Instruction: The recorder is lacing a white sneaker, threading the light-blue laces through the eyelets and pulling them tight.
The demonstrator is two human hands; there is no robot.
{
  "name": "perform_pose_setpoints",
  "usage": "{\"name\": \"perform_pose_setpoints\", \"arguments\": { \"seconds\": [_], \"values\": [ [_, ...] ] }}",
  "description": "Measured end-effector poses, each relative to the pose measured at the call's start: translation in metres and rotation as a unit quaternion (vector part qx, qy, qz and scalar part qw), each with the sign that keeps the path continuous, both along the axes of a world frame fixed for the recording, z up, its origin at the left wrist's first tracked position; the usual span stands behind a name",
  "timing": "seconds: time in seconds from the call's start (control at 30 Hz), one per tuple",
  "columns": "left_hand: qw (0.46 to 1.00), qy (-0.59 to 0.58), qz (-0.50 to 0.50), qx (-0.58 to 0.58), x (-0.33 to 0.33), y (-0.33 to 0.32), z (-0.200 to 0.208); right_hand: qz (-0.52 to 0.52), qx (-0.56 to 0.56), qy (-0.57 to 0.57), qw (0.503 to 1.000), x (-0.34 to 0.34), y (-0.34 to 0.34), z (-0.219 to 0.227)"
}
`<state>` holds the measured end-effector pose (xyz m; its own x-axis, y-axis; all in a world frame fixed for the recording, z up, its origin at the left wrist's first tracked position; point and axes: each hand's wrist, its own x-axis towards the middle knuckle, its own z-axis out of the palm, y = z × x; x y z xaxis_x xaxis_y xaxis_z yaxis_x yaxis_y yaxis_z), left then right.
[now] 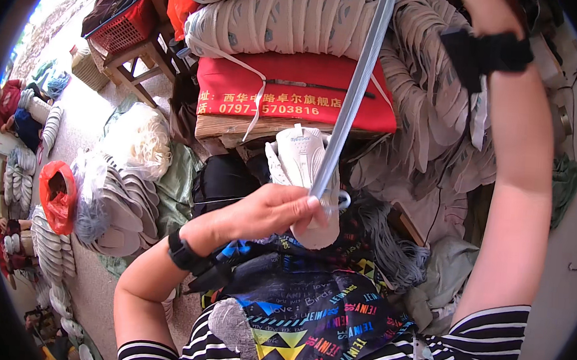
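Observation:
My left hand is closed, thumb and fingers pinching the lower end of a taut bundle of grey laces. From there the bundle runs up and slightly right, leaving the picture at the top edge. Just behind that hand, above my lap, is a white shoe upper with its tongue facing up; its pale toe part shows below my fingers. My right hand is raised at the top right, its fingers cut off by the edge, so I cannot see what it grips. A patterned dark apron covers my lap.
Ahead, a red cloth covers a wooden stand bearing a row of nested shoe uppers. More uppers hang to the right. A hank of grey laces lies near my lap. Leftward are stacked shoe pieces and a red bag.

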<state>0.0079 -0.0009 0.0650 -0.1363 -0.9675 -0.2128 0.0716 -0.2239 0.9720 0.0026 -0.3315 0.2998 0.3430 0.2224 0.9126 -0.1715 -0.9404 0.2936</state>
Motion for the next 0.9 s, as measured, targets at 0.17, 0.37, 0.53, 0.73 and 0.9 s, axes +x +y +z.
{"name": "perform_pose_setpoints", "arguments": {
  "seconds": [0.17, 0.37, 0.53, 0.73, 0.9],
  "values": [
    [0.955, 0.011, 0.170, -0.242, 0.030, 0.006, 0.078, 0.019, 0.108, 0.255, 0.961, -0.020, 0.001, -0.119],
    [0.946, 0.029, 0.310, -0.095, 0.032, 0.000, 0.018, 0.194, 0.499, 0.603, 0.592, -0.107, 0.116, -0.201],
    [0.923, -0.260, 0.269, -0.084, 0.015, 0.023, -0.062, 0.110, 0.518, 0.580, 0.619, -0.145, 0.155, -0.243],
    [0.949, -0.231, 0.214, -0.033, 0.008, 0.038, -0.068, 0.257, 0.673, 0.633, 0.285, -0.167, 0.125, -0.239],
    [0.963, -0.054, 0.264, -0.008, 0.019, 0.025, -0.048, 0.164, 0.683, 0.594, 0.393, -0.183, 0.107, -0.250]
  ]
}}
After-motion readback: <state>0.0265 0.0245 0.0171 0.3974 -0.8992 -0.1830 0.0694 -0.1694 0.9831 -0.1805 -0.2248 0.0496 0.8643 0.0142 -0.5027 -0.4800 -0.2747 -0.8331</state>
